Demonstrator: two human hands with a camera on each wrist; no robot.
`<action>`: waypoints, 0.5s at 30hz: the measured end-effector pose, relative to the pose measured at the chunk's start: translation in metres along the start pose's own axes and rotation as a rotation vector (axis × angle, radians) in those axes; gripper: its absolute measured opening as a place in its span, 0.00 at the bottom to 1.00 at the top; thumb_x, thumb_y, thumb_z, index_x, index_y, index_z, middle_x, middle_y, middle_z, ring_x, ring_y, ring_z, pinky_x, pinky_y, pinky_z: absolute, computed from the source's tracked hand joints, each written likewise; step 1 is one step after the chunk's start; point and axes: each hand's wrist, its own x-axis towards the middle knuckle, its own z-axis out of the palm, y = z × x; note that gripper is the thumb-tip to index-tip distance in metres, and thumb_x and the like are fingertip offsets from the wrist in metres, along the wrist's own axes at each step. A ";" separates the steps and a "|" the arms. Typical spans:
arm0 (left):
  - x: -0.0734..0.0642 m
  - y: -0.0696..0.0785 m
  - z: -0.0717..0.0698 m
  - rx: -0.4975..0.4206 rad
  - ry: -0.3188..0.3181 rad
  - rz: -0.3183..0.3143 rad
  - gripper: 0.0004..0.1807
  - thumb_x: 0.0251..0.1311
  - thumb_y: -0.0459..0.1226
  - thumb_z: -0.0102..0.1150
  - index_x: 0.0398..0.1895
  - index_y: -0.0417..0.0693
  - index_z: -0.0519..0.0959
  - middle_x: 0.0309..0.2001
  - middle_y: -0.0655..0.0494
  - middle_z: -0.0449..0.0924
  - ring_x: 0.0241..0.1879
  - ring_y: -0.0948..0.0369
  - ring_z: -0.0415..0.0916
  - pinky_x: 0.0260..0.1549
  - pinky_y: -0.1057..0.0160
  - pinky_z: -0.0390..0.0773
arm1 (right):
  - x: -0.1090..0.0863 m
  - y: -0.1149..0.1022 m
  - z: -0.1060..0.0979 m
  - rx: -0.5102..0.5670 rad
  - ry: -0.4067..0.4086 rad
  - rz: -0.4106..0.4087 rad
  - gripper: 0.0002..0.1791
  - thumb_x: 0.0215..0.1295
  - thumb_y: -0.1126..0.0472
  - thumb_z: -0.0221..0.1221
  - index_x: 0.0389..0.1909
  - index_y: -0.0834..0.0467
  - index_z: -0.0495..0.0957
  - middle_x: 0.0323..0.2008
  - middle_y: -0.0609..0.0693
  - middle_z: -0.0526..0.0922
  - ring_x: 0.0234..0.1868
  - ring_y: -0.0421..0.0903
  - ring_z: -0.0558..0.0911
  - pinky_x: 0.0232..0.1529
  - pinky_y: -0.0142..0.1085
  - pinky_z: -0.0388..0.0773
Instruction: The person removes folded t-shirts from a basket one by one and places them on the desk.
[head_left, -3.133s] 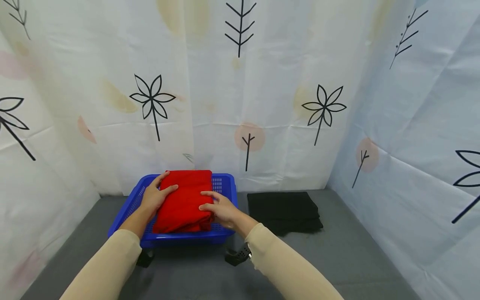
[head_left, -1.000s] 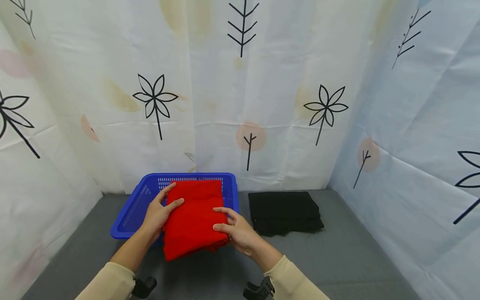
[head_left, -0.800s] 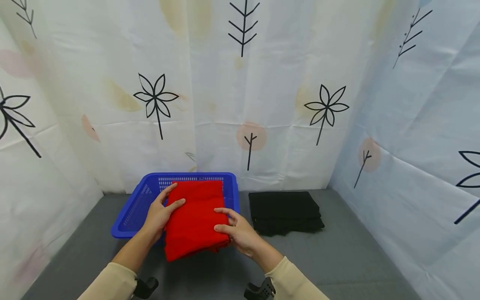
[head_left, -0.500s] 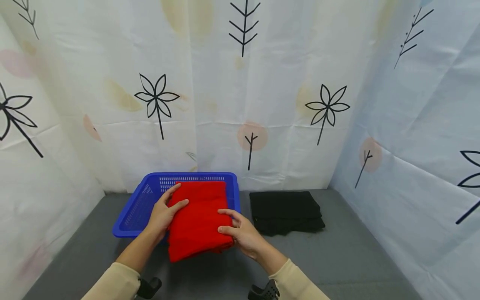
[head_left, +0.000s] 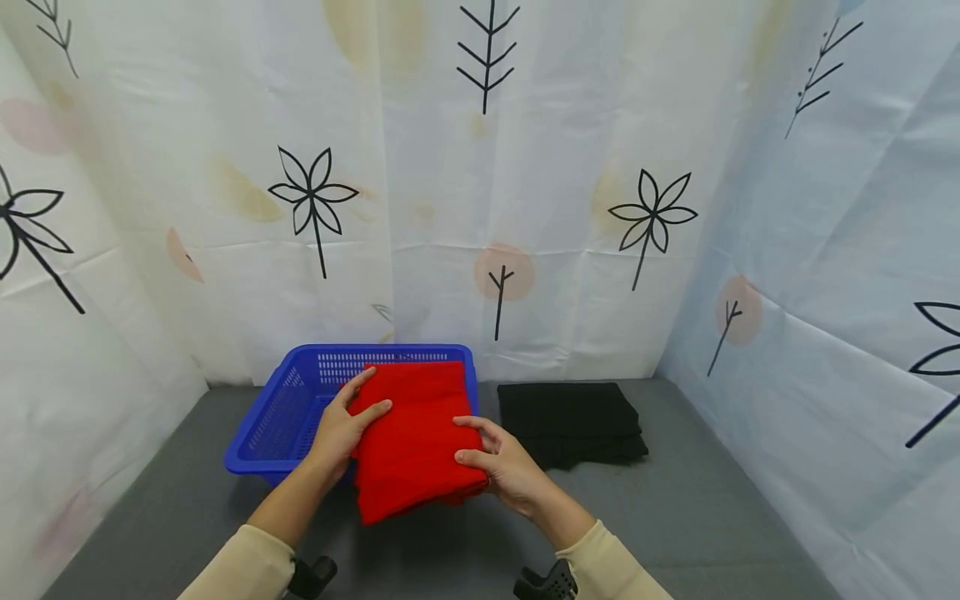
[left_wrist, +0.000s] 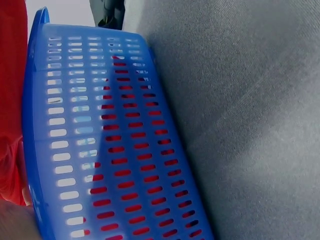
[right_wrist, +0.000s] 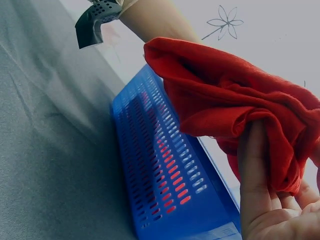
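Observation:
A folded red cloth (head_left: 416,442) is held between both hands, tilted, over the front right part of a blue slotted basket (head_left: 258,465). My left hand (head_left: 341,429) grips its left side, thumb on top. My right hand (head_left: 513,471) grips the lower right corner with the thumb above. In the right wrist view the right fingers (right_wrist: 254,165) are tucked under the cloth's gathered layers (right_wrist: 225,95). Red shows through the slots of the basket wall (left_wrist: 55,165) in the left wrist view; which cloth it belongs to I cannot tell.
A folded black cloth (head_left: 570,421) lies on the grey surface (head_left: 675,517) to the right of the basket. White patterned curtains (head_left: 555,150) enclose the back and sides. Dark devices are strapped at both wrists, the right one (head_left: 547,581) near the sleeve.
The red cloth, lying in the basket earlier, has been lifted toward the person and past its front rim. Over the last second both hands have carried it slightly right. The black cloth stays put.

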 end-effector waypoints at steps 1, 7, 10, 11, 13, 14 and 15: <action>0.000 0.000 0.001 -0.004 0.000 0.001 0.39 0.63 0.45 0.64 0.76 0.64 0.59 0.69 0.47 0.62 0.61 0.50 0.67 0.45 0.71 0.77 | -0.001 0.000 -0.001 0.002 -0.006 -0.002 0.30 0.68 0.64 0.59 0.69 0.59 0.63 0.63 0.60 0.70 0.47 0.52 0.84 0.45 0.47 0.84; 0.000 -0.002 0.008 -0.020 -0.004 0.012 0.39 0.63 0.43 0.65 0.75 0.63 0.60 0.68 0.47 0.62 0.59 0.49 0.69 0.44 0.71 0.79 | -0.006 0.002 -0.005 0.001 -0.011 -0.008 0.30 0.68 0.64 0.59 0.69 0.61 0.62 0.62 0.60 0.71 0.46 0.51 0.84 0.44 0.46 0.84; -0.001 -0.001 0.011 -0.015 -0.002 0.012 0.38 0.63 0.43 0.65 0.75 0.63 0.60 0.68 0.47 0.62 0.60 0.49 0.69 0.44 0.71 0.79 | -0.009 0.003 -0.008 -0.002 -0.009 -0.007 0.30 0.68 0.64 0.59 0.69 0.61 0.62 0.62 0.60 0.71 0.46 0.51 0.84 0.44 0.46 0.84; -0.001 -0.001 0.012 -0.018 0.000 0.008 0.38 0.63 0.43 0.65 0.75 0.64 0.60 0.68 0.48 0.62 0.59 0.49 0.69 0.44 0.71 0.79 | -0.009 0.003 -0.008 -0.003 -0.008 -0.005 0.30 0.68 0.64 0.59 0.70 0.60 0.62 0.62 0.60 0.71 0.46 0.51 0.84 0.44 0.45 0.84; -0.001 0.000 0.014 -0.024 0.000 0.004 0.38 0.63 0.43 0.65 0.75 0.64 0.61 0.67 0.48 0.63 0.59 0.50 0.69 0.43 0.70 0.79 | -0.010 0.003 -0.009 -0.008 -0.006 -0.001 0.31 0.68 0.63 0.58 0.70 0.60 0.62 0.63 0.60 0.71 0.47 0.51 0.84 0.45 0.45 0.84; -0.001 0.000 0.015 -0.019 -0.001 0.004 0.38 0.63 0.43 0.64 0.75 0.64 0.61 0.67 0.48 0.63 0.59 0.50 0.70 0.43 0.70 0.80 | -0.011 0.004 -0.010 -0.009 -0.003 0.001 0.31 0.69 0.63 0.58 0.70 0.60 0.61 0.63 0.60 0.71 0.47 0.51 0.84 0.45 0.45 0.84; -0.002 0.000 0.015 -0.016 -0.001 0.004 0.38 0.63 0.44 0.64 0.75 0.64 0.61 0.67 0.48 0.63 0.58 0.50 0.70 0.43 0.70 0.80 | -0.011 0.004 -0.010 -0.010 -0.001 0.003 0.31 0.69 0.63 0.58 0.70 0.59 0.61 0.63 0.60 0.71 0.47 0.51 0.84 0.45 0.45 0.84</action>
